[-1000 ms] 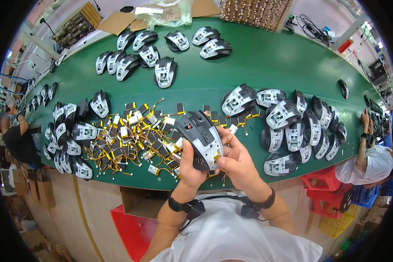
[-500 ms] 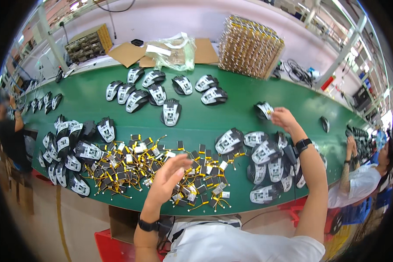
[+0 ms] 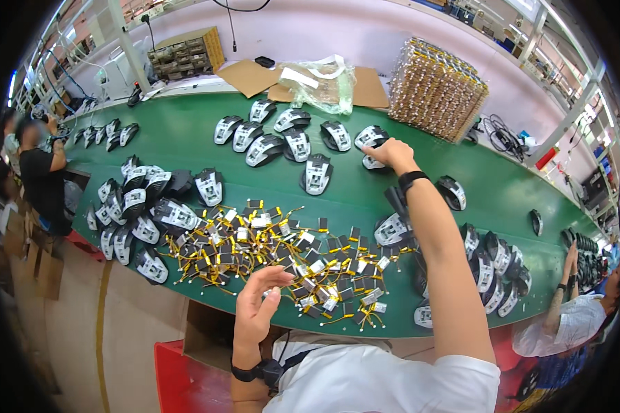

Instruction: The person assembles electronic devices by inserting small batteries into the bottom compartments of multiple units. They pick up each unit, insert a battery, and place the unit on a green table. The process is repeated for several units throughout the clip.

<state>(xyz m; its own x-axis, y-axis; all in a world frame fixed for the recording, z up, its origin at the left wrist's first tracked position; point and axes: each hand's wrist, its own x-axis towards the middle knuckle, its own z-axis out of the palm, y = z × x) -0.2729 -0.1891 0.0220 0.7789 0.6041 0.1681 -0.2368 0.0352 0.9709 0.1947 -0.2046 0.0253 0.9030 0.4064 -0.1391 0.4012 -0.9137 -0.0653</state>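
My right hand (image 3: 391, 155) reaches far across the green table, its fingers closed over a partly hidden grey-and-black computer mouse (image 3: 373, 164). Another mouse (image 3: 370, 136) lies just behind that one. My left hand (image 3: 258, 304) hovers at the near edge, holding nothing, thumb and curved fingers apart. Beside it spreads a heap of small battery packs (image 3: 217, 248) with yellow tape and thin wires. Under my right forearm sits a mouse (image 3: 391, 229). To the right of that arm, a single mouse (image 3: 451, 193) stands apart.
Piles of mice lie left (image 3: 134, 199) and right (image 3: 496, 265); a loose group (image 3: 265, 150) sits farther back. Along the wall are cardboard (image 3: 249, 78), a plastic bag (image 3: 327, 86) and a tall stack of trays (image 3: 437, 89). Co-workers sit at left (image 3: 41, 172) and right (image 3: 565, 323).
My right hand has left the lone mouse on the right and moved left to another mouse in the far group. My left hand stays over the near edge. The view has turned left.
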